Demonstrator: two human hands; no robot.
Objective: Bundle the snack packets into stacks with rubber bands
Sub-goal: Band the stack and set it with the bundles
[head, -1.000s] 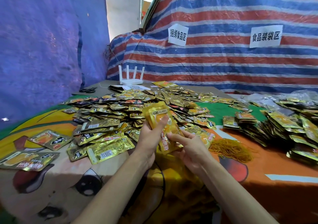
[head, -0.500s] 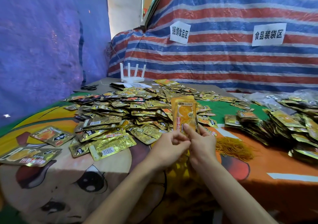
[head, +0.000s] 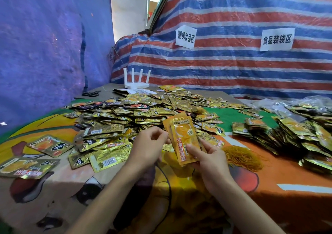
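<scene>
Gripping packet stack (head: pixel 183 136), right hand (head: pixel 208 161) thumb across front; left hand (head: pixel 147 143) curled at stack edge, grip unclear.

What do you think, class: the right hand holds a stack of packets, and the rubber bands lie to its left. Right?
No. In the head view the rubber bands lie to the right of the right hand, which does hold the stack of packets.
</scene>
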